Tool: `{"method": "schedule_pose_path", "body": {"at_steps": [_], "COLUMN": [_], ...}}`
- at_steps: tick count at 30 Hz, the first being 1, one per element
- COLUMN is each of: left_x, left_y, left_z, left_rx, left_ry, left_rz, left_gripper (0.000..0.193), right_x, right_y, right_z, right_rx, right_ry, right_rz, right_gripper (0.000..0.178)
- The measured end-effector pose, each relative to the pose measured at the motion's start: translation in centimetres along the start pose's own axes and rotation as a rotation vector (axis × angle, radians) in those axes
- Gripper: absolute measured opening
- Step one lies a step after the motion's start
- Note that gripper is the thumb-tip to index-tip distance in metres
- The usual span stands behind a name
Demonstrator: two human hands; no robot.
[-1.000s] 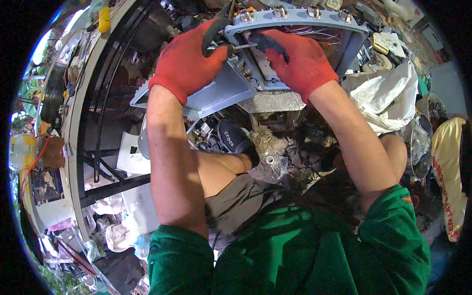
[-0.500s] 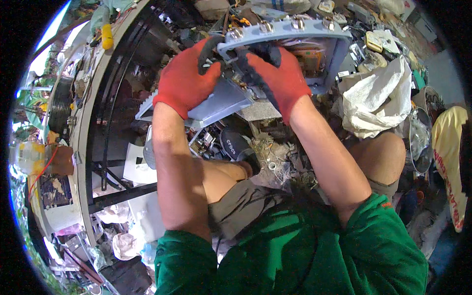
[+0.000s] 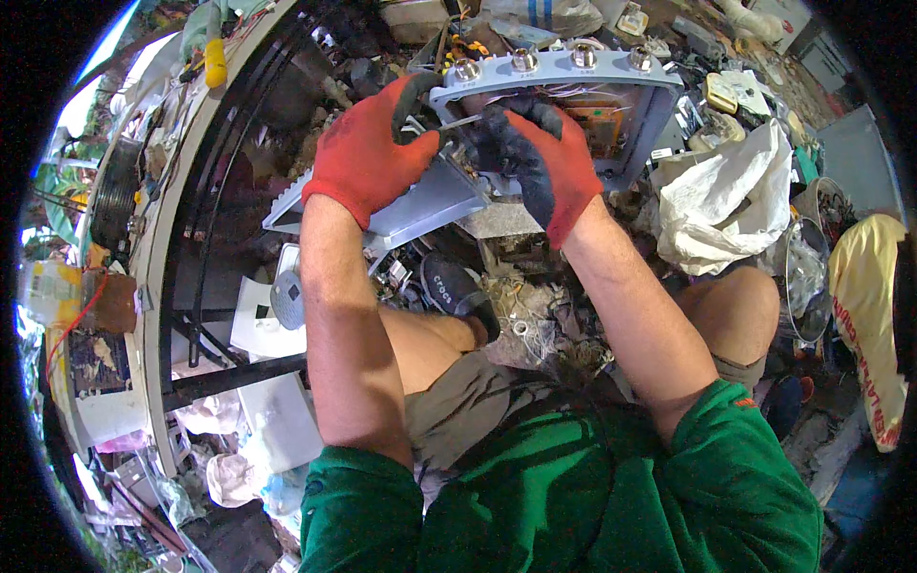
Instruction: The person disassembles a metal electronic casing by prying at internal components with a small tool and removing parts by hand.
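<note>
A grey-blue metal housing (image 3: pixel 554 69) stands tilted in front of me, with a row of several silver round connectors along its upper edge. Inside it shows an orange-brown circuit board (image 3: pixel 604 129). My left hand (image 3: pixel 377 153), in a red and black glove, is closed round the housing's left edge. My right hand (image 3: pixel 556 158), gloved alike, reaches into the opening with fingers curled together. A thin pale metal rod (image 3: pixel 461 122) runs from beside my left thumb to my right fingertips, which pinch its end. Below my left hand lies a grey finned metal cover (image 3: pixel 420 208).
A white woven sack (image 3: pixel 721 196) lies right of the housing. A black slip-on shoe (image 3: pixel 454 284) is below, among scrap and wires. A dark metal frame (image 3: pixel 224 181) runs along the left, with a yellow-handled tool (image 3: pixel 215 62) above. A yellow sack (image 3: pixel 867 315) is far right.
My right hand's fingers have curled in, and the thin rod now shows between my hands. The housing has shifted slightly. My left hand stays at its left edge.
</note>
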State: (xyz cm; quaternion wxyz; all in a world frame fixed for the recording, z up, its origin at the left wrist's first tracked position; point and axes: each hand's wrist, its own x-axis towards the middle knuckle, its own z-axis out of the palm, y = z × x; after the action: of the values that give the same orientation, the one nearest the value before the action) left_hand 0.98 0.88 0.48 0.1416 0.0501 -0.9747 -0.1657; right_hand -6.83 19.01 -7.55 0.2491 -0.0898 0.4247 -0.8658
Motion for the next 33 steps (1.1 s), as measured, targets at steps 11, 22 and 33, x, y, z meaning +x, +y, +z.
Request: {"method": "schedule_pose_path", "body": {"at_steps": [11,22,33], "left_x": [0.0,0.2,0.7], "left_y": [0.1,-0.9,-1.1], "left_z": [-0.1,0.3,-0.7], "left_rx": [0.027,-0.008,-0.319], "left_ry": [0.042,0.026,-0.111], "left_rz": [-0.003,0.032,0.062], "left_gripper": [0.062,0.06,0.058], "right_x": [1.4,-3.4,-5.4], "right_y": [-1.5,-1.0,4.2], "right_z": [0.5,0.9,6.2], "right_rx": [-0.508,-0.075,0.443], "right_ry": [0.041,-0.052,0.061], "right_rz": [-0.044,0.229,0.323], "right_gripper": [0.027,0.027,0.028]}}
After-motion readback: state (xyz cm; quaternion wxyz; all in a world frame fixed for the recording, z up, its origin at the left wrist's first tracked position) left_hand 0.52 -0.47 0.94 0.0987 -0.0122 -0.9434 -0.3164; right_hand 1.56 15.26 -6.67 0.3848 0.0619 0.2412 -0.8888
